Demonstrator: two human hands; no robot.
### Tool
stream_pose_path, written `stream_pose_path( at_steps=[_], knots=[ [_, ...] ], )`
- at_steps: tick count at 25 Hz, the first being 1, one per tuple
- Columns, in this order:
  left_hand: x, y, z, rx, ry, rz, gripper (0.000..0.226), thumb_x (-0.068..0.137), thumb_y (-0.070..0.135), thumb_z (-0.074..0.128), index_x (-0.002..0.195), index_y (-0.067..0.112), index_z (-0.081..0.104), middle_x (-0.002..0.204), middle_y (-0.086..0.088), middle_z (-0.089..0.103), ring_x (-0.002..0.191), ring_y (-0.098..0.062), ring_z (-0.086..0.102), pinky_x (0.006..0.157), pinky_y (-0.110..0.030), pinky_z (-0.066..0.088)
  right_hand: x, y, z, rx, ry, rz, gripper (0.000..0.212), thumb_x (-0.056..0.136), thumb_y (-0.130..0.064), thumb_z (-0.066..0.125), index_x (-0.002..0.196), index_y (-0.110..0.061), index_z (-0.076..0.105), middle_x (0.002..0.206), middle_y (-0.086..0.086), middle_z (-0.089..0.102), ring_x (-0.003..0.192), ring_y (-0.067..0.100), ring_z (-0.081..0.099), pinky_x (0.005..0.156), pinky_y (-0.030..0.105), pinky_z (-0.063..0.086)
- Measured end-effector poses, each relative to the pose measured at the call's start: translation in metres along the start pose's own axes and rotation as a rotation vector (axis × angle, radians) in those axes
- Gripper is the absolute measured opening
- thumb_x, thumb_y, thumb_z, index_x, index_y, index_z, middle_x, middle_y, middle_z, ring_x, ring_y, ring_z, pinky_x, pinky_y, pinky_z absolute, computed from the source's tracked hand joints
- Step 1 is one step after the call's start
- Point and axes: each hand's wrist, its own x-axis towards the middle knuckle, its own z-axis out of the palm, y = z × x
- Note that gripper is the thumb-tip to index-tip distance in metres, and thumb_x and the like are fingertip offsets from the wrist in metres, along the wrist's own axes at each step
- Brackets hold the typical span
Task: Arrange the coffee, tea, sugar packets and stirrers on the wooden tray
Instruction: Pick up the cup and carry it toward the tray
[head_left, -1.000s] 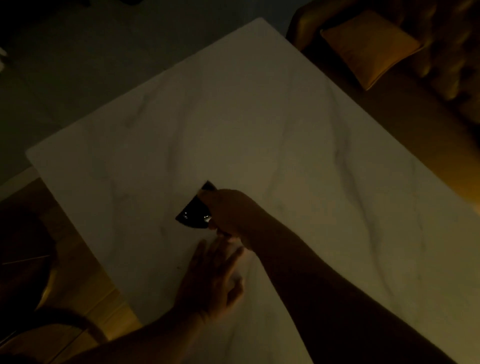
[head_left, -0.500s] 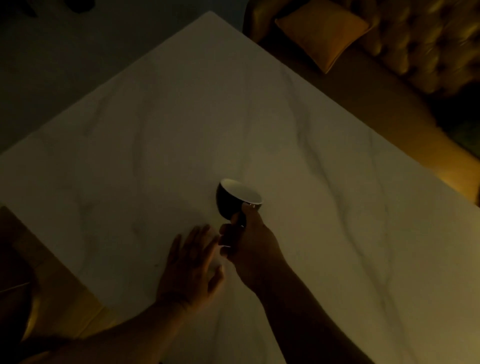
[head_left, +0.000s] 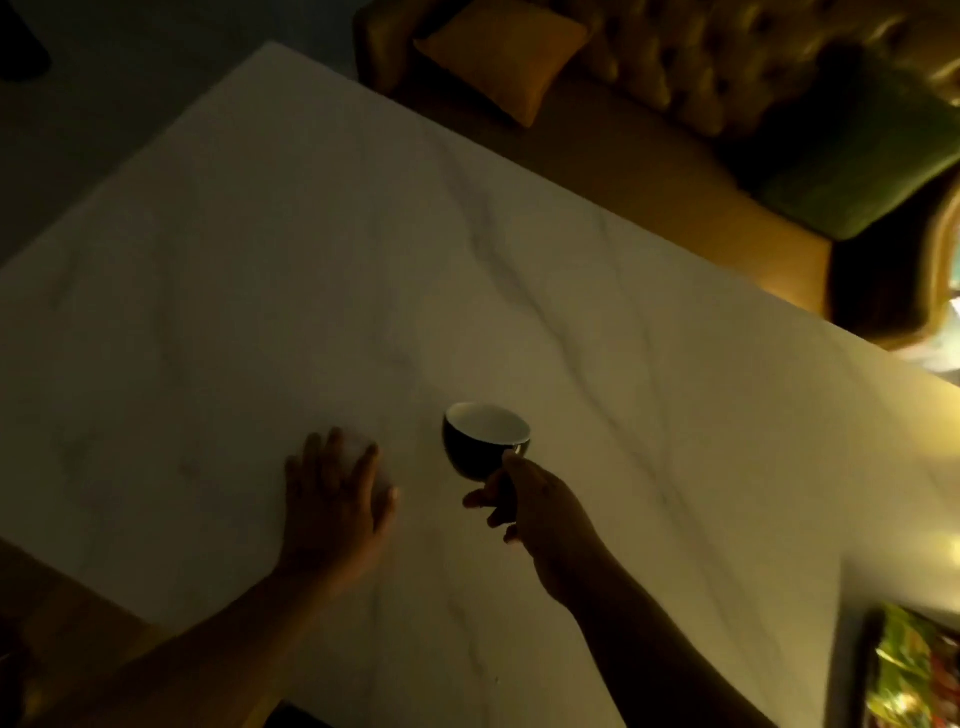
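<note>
Dark cup (head_left: 485, 441) with pale interior, gripped at its near side by right hand (head_left: 540, 506), above mid marble table (head_left: 260, 249) — wide bare surface beyond. Left hand (head_left: 335, 499) flat, fingers spread, beside it. Dim light; colourful item (head_left: 914, 675) cut off lower right — no legible writing.

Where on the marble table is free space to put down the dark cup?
The marble table is bare beyond the cup, toward the sofa and its orange cushion, and also to the right of the right hand. The only crowded patch is near the left hand, flat beside the cup.
</note>
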Motion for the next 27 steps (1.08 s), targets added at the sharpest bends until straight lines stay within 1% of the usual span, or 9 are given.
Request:
stream_pose_path(
  at_steps=[4, 7, 11, 14, 17, 18, 22, 25, 27],
  knots=[
    [0.011, 0.060, 0.008, 0.075, -0.047, 0.301, 0.064, 0.092, 0.060, 0.027, 0.145, 0.025, 0.036, 0.160, -0.013, 0.025, 0.148, -0.038, 0.018, 0.112, -0.067, 0.017, -0.030, 0.048, -0.054, 0.125, 0.055, -0.028, 0.029, 0.106, -0.033, 0.040, 0.113, -0.015, 0.062, 0.094, 0.005, 0.079, 0.074, 0.015, 0.066, 0.062, 0.028, 0.048],
    [0.012, 0.111, 0.018, 0.089, -0.077, 0.472, 0.061, 0.092, 0.061, 0.027, 0.142, 0.027, 0.039, 0.159, -0.012, 0.027, 0.148, -0.037, 0.019, 0.111, -0.068, 0.021, -0.057, 0.083, -0.092, 0.237, 0.136, -0.039, 0.025, 0.106, -0.032, 0.042, 0.121, -0.022, 0.059, 0.097, 0.006, 0.078, 0.075, 0.015, 0.065, 0.060, 0.026, 0.049],
    [0.001, 0.177, 0.027, 0.094, -0.086, 0.588, 0.060, 0.092, 0.058, 0.032, 0.139, 0.024, 0.048, 0.156, -0.015, 0.035, 0.144, -0.043, 0.026, 0.111, -0.068, 0.021, -0.096, 0.129, -0.143, 0.258, 0.306, 0.009, 0.027, 0.105, -0.038, 0.042, 0.113, -0.026, 0.065, 0.092, 0.007, 0.075, 0.070, 0.015, 0.058, 0.062, 0.029, 0.045],
    [-0.016, 0.226, 0.033, 0.101, -0.093, 0.684, 0.063, 0.093, 0.059, 0.025, 0.136, 0.021, 0.052, 0.153, -0.017, 0.040, 0.141, -0.045, 0.030, 0.109, -0.068, 0.022, -0.130, 0.166, -0.176, 0.292, 0.382, 0.033, 0.042, 0.104, -0.042, 0.042, 0.097, -0.010, 0.068, 0.081, 0.008, 0.070, 0.063, 0.014, 0.051, 0.062, 0.033, 0.039],
    [-0.037, 0.269, 0.043, 0.098, -0.097, 0.787, 0.063, 0.093, 0.058, 0.023, 0.135, 0.020, 0.052, 0.153, -0.017, 0.040, 0.142, -0.045, 0.029, 0.109, -0.068, 0.024, -0.162, 0.204, -0.201, 0.357, 0.440, 0.052, 0.051, 0.103, -0.041, 0.043, 0.084, 0.001, 0.063, 0.066, 0.001, 0.061, 0.057, 0.010, 0.047, 0.063, 0.031, 0.035],
    [-0.046, 0.285, 0.048, 0.097, -0.093, 0.830, 0.062, 0.093, 0.057, 0.024, 0.135, 0.020, 0.052, 0.153, -0.017, 0.040, 0.143, -0.044, 0.029, 0.110, -0.067, 0.024, -0.173, 0.218, -0.209, 0.413, 0.454, 0.050, 0.050, 0.104, -0.039, 0.044, 0.083, 0.002, 0.063, 0.064, 0.001, 0.059, 0.055, 0.008, 0.046, 0.062, 0.030, 0.034],
    [-0.072, 0.338, 0.065, 0.071, -0.028, 0.992, 0.057, 0.094, 0.051, 0.033, 0.136, 0.018, 0.053, 0.153, -0.018, 0.039, 0.144, -0.043, 0.028, 0.111, -0.067, 0.023, -0.207, 0.268, -0.231, 0.621, 0.519, 0.034, 0.050, 0.102, -0.032, 0.047, 0.093, 0.015, 0.062, 0.074, 0.018, 0.055, 0.054, 0.013, 0.044, 0.057, 0.030, 0.033],
    [-0.089, 0.380, 0.078, 0.065, 0.012, 1.103, 0.053, 0.091, 0.047, 0.045, 0.134, 0.018, 0.058, 0.152, -0.019, 0.042, 0.142, -0.044, 0.031, 0.109, -0.068, 0.025, -0.230, 0.302, -0.244, 0.787, 0.593, 0.025, 0.050, 0.092, -0.039, 0.052, 0.096, 0.009, 0.064, 0.072, 0.017, 0.060, 0.055, 0.015, 0.047, 0.054, 0.029, 0.037],
    [-0.100, 0.406, 0.085, 0.048, 0.019, 1.137, 0.052, 0.089, 0.047, 0.049, 0.132, 0.020, 0.060, 0.151, -0.018, 0.043, 0.141, -0.044, 0.034, 0.109, -0.068, 0.025, -0.242, 0.322, -0.250, 0.870, 0.667, 0.027, 0.048, 0.087, -0.043, 0.054, 0.095, 0.001, 0.069, 0.075, 0.015, 0.067, 0.061, 0.020, 0.051, 0.057, 0.031, 0.040]
  ],
)
